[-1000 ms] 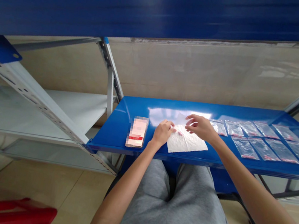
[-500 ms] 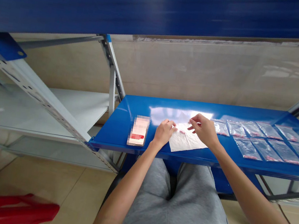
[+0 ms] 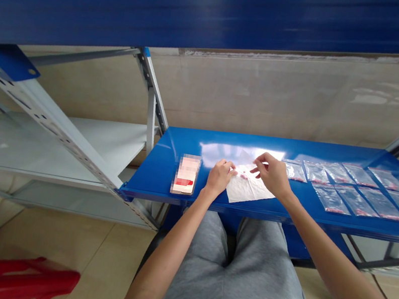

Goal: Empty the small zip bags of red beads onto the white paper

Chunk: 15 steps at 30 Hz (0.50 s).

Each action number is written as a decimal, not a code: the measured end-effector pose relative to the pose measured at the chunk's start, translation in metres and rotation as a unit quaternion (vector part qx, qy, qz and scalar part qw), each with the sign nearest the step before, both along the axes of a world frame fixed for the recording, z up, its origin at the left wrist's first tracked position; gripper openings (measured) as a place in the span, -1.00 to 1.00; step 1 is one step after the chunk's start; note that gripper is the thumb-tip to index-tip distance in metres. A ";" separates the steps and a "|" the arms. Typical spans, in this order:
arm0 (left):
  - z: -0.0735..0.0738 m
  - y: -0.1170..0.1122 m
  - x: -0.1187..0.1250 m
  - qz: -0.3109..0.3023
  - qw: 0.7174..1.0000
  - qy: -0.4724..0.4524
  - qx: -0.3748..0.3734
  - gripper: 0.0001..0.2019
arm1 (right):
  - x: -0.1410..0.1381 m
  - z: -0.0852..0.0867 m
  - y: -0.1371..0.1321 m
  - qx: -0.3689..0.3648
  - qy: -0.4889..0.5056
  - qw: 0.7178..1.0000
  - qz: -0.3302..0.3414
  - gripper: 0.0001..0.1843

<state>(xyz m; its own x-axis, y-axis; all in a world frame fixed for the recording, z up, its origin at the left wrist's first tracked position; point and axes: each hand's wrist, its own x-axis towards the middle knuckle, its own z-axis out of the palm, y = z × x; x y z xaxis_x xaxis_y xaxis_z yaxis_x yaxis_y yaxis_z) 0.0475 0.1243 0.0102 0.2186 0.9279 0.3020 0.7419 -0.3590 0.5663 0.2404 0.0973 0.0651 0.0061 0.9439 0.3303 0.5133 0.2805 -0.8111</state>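
While the small reddish piece (image 3: 244, 176) lies on our white sheet (image 3: 247, 193), we flank it: left hand (image 3: 219, 176) leftward, right hand (image 3: 270, 174) rightward | long axis seemingly sideways | neither clearly nearer | both curled; we cannot tell whether either grips anything

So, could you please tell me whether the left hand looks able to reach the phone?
Probably yes: the phone lies just left of the left hand, with only blue shelf visible between them.
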 end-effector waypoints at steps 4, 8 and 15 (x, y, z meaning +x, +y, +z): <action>0.001 0.000 0.000 0.001 1.000 -0.001 -0.002 -0.89 | -0.001 -0.003 -0.002 0.010 0.011 1.000 -0.010 -0.58; 0.002 -0.001 0.000 0.001 1.000 0.003 -0.001 -0.90 | 0.002 -0.011 -0.003 -0.002 0.018 1.000 -0.008 -0.50; 0.004 -0.003 0.000 -0.001 1.000 0.002 0.010 -0.86 | 0.007 -0.040 0.000 -0.025 -0.016 1.000 -0.007 -0.71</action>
